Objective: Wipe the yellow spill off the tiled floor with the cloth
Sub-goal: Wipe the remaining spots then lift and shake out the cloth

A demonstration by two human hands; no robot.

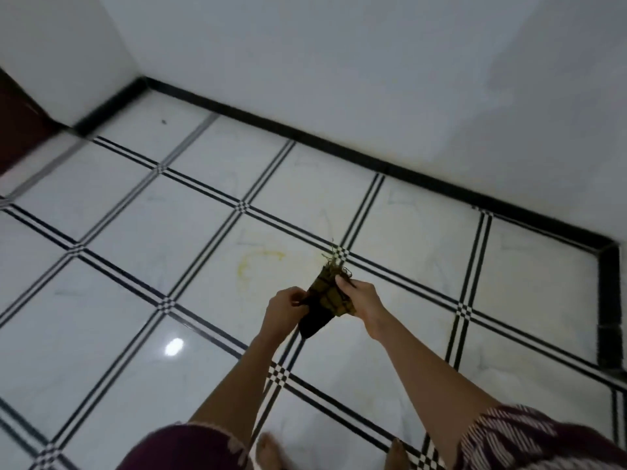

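Above tiled floor, well clear of it: cloth pinched between left hand and right hand, fingers closed on fabric. Step: readying cloth. Next: lower onto yellow spill ahead, then wipe.

The floor around the spill lies bare on every side; only the wall and its black skirting bound it beyond.
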